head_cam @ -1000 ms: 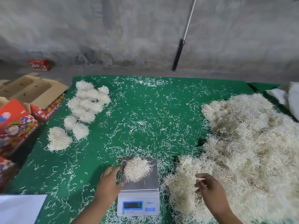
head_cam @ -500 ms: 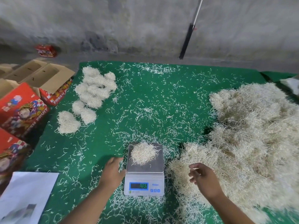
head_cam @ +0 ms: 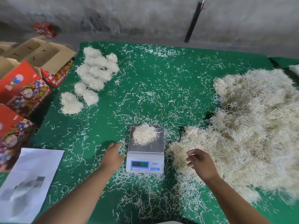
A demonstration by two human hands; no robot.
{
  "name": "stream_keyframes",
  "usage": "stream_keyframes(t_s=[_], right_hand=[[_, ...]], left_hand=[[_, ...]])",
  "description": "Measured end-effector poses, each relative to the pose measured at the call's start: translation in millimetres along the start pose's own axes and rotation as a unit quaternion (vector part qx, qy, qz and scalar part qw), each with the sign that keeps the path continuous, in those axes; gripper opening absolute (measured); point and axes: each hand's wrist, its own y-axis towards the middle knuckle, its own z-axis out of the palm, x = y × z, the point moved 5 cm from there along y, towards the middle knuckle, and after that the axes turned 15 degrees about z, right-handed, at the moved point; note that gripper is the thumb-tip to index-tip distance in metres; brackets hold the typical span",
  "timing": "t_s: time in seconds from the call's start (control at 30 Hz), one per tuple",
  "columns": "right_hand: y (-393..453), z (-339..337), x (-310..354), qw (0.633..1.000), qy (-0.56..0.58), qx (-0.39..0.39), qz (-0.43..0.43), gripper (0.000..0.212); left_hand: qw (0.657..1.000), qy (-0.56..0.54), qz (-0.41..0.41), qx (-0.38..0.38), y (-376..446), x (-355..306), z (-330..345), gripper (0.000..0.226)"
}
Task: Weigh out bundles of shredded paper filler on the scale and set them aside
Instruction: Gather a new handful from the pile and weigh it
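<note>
Right now a small bundle of shredded paper sits on the steel pan of the scale, which stands near the front edge of the desk, roughly midway along it. Its display is lit, the digits too blurred to read for sure. The left hand rests on the green cover just beside the scale's left side, fingers relaxed and pointing towards the pan, holding nothing. The right hand hovers over the near edge of the big loose heap of filler, fingers loosely curled; whether a few strands are pinched between them, I cannot tell. That heap sprawls across the whole right side of the desk, reaching close to the scale's right flank. Over at the back left corner, the weighed bundles lie clustered together, touching one another, with a larger one lying nearest the left edge. Stray strands are scattered all across the green surface, thickest around the scale. Off the left edge, red printed boxes and open cardboard cartons are stacked, and a white sheet of paper lies at the front left corner. A dark pole leans against the grey wall behind.
</note>
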Motion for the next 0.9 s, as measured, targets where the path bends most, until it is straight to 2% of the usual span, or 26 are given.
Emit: stream_keyframes(t_s=[0.3,0.47,0.57,0.77,0.9], right_hand=[[-0.7,-0.1,-8.5,1.0,-0.003,-0.001,0.001,0.012],[-1.4,-1.4,-16.1,1.0,-0.006,-0.001,-0.002,0.013],[-1.4,1.2,-24.9,1.0,-0.011,0.002,0.008,0.013],[-9.9,2.4,-50.3,1.0,-0.007,0.01,0.029,0.009],[-16.5,-1.3,-59.8,0.999,-0.024,0.008,0.033,0.01]], left_hand=[[1.0,-0.003,0.004,0.007,16.5,-7.5,9.0,0.067],[0.997,-0.077,0.027,0.009,28.7,-26.5,14.1,0.113],[0.995,-0.082,0.049,0.007,44.9,-41.5,16.8,0.126],[0.996,-0.039,0.071,0.023,84.4,-65.5,23.2,0.141],[0.992,0.022,0.111,0.052,108.5,-83.3,31.3,0.138]])
